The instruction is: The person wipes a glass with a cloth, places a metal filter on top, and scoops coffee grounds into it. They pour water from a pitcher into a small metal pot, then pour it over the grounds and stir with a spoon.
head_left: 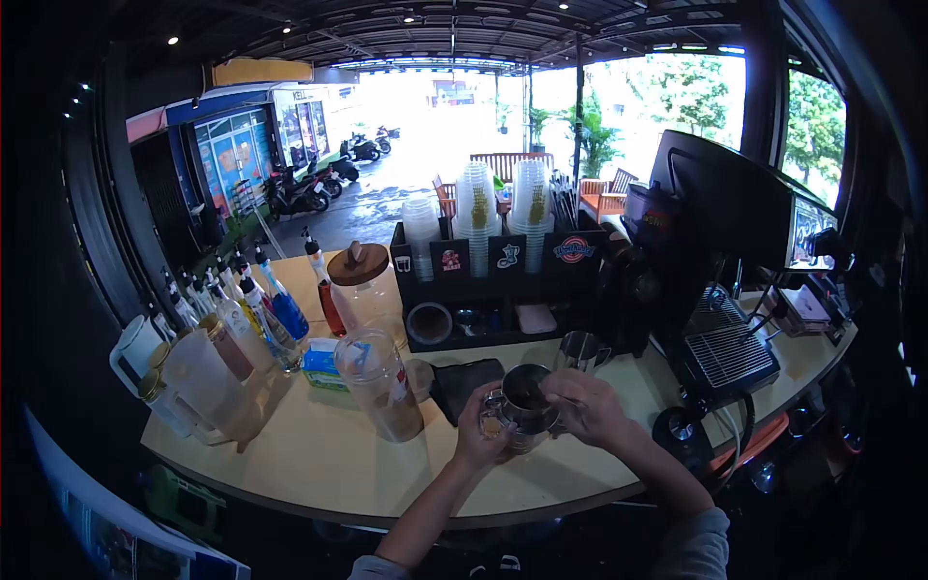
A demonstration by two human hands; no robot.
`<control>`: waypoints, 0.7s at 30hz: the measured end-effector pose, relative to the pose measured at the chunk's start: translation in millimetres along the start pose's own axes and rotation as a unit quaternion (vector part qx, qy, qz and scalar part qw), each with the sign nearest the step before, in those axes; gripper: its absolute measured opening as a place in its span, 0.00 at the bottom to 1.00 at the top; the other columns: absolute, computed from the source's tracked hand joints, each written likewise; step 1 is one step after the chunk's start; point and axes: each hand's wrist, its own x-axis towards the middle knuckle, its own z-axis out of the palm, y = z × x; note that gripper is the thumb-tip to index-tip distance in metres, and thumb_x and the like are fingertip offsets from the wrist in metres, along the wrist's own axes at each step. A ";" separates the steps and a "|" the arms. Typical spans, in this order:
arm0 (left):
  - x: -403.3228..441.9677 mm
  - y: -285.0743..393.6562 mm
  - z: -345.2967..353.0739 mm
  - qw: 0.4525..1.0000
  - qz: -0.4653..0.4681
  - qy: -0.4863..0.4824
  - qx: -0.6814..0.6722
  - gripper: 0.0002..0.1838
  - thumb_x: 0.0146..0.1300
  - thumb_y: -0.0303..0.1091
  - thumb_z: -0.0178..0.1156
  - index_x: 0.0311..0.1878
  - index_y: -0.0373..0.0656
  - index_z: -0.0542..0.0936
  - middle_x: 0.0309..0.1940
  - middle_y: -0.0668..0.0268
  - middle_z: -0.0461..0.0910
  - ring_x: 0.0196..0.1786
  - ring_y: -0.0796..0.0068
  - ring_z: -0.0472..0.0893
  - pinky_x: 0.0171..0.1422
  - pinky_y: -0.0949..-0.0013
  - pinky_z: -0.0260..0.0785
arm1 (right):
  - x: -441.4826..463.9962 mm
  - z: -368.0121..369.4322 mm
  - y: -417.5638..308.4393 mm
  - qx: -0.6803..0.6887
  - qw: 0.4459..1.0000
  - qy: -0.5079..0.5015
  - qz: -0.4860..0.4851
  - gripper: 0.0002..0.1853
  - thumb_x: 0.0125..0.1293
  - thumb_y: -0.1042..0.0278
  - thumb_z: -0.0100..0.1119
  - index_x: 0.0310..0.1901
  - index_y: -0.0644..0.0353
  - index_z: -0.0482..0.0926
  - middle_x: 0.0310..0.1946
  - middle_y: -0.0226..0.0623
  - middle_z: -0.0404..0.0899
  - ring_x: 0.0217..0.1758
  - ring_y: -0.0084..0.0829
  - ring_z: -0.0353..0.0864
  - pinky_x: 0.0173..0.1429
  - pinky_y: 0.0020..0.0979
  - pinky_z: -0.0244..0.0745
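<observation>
A metal milk pitcher [527,394] with dark contents is held over the counter, with my left hand [477,427] wrapped round its handle side. My right hand [587,408] is at the pitcher's right rim with its fingers pinched together; whatever they hold, if anything, is hidden. Behind my hands stands a second metal pitcher [577,350]. A folded black cloth [462,385] lies just left of the held pitcher. Farther left is a tall clear plastic container [382,391] with brownish contents at the bottom.
Syrup bottles [283,307] and plastic jugs [198,377] crowd the left of the counter [319,474]. A wooden-lidded jar [365,290] stands near a black organizer [493,261] with stacked cups [474,208]. An espresso machine [725,353] and a monitor [730,198] are at right.
</observation>
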 end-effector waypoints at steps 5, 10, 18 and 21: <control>-0.4 11.0 5.4 0.999 -0.015 0.000 -0.032 0.33 0.51 0.37 0.66 0.60 0.38 0.66 0.51 0.57 0.74 0.55 0.68 0.76 0.60 0.64 0.68 | -3.0 4.7 -5.5 -0.014 0.999 0.020 0.022 0.06 0.59 0.79 0.59 0.37 0.63 0.73 0.34 0.40 0.77 0.34 0.41 0.80 0.34 0.34 0.76; -1.0 17.3 0.5 0.999 -0.030 0.019 0.005 0.36 0.50 0.36 0.68 0.61 0.38 0.64 0.53 0.58 0.72 0.56 0.65 0.75 0.62 0.64 0.67 | -2.6 1.3 -11.7 -0.003 1.000 0.007 0.021 0.06 0.60 0.79 0.57 0.39 0.63 0.74 0.37 0.42 0.78 0.35 0.42 0.80 0.36 0.34 0.77; -10.2 60.9 -2.2 0.963 0.096 0.083 0.238 0.33 0.40 0.34 0.75 0.49 0.37 0.70 0.42 0.60 0.72 0.47 0.64 0.75 0.53 0.64 0.70 | -6.4 -7.5 -3.5 -0.009 1.000 -0.017 0.017 0.07 0.61 0.78 0.56 0.41 0.64 0.74 0.38 0.42 0.78 0.37 0.42 0.81 0.39 0.35 0.76; -7.4 72.4 22.3 0.958 0.052 0.086 0.269 0.34 0.39 0.37 0.76 0.47 0.38 0.69 0.42 0.59 0.72 0.44 0.62 0.75 0.50 0.62 0.70 | -8.5 -8.2 0.6 0.029 0.999 -0.017 0.025 0.07 0.60 0.78 0.57 0.41 0.63 0.74 0.38 0.42 0.78 0.36 0.43 0.80 0.38 0.35 0.76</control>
